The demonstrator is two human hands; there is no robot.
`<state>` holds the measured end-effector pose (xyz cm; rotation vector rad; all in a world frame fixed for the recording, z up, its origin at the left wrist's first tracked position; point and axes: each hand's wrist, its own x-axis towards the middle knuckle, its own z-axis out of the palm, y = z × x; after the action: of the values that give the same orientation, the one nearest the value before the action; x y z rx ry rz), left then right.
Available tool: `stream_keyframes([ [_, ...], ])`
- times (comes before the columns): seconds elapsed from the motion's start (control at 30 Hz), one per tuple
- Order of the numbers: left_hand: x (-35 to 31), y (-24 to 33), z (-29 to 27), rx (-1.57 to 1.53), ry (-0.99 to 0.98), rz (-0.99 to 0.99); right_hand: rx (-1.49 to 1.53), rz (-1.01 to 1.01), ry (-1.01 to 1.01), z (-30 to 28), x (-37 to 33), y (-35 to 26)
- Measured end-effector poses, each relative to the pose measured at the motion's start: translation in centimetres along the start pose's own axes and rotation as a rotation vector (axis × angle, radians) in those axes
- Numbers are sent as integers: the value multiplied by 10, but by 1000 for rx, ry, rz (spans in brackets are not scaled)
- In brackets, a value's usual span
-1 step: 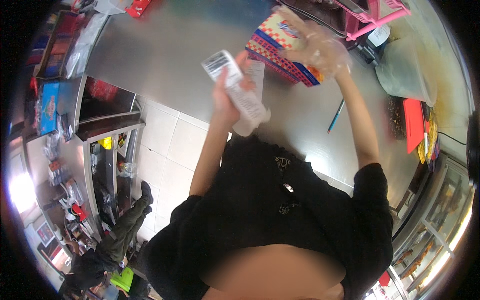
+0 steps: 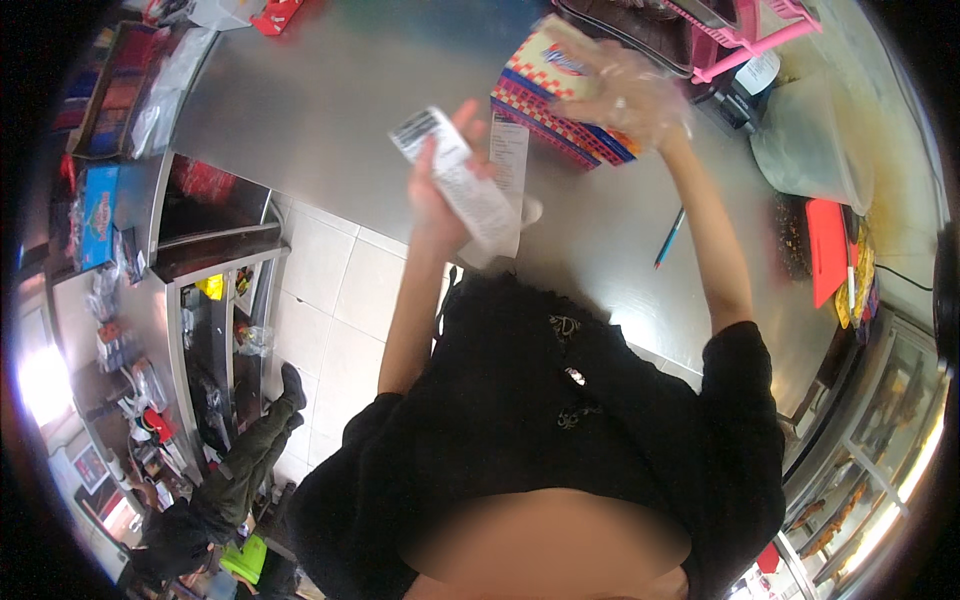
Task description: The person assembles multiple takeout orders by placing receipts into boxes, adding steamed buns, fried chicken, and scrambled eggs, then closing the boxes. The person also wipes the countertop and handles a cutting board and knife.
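Note:
In my left hand is a white printed receipt, its fingers and thumb closed on the strip, which slants across my palm. Behind it, a longer printed paper strip runs over the steel counter; whether the two pieces join is hidden. A clear plastic glove covers my right hand, whose thumb and fingers span a cardboard food box. The box has red-and-cream checks and blue bands, and orange food shows at its right end. The far fingertips are blurred under the glove.
A blue pencil lies on the steel counter near my right forearm. Along the right side stand a pink rack, a translucent bin and a red board. Another person is at the lower left, by shelves.
My left hand with the receipt has shifted slightly left, uncovering more of the strip behind. My right hand and the box have moved a little to the left.

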<state>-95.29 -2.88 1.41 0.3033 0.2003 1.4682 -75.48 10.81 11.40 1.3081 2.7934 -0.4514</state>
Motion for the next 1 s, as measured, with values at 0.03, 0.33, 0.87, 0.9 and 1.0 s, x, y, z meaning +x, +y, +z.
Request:
stream_keyframes([
  [0.03,0,12,1,-151,-162,51,-169,-45,-22,6,8,-8],
  [0.33,3,76,47,599,104,113,749,356,562,103,-16,49],
  [0.87,11,94,98,786,-100,159,1137,-3,515,62,-14,-89],
  [0.9,14,91,99,767,-96,157,1174,-93,403,55,-34,-99],
  [1.0,19,69,109,730,-122,111,758,-133,485,38,-81,-120],
])
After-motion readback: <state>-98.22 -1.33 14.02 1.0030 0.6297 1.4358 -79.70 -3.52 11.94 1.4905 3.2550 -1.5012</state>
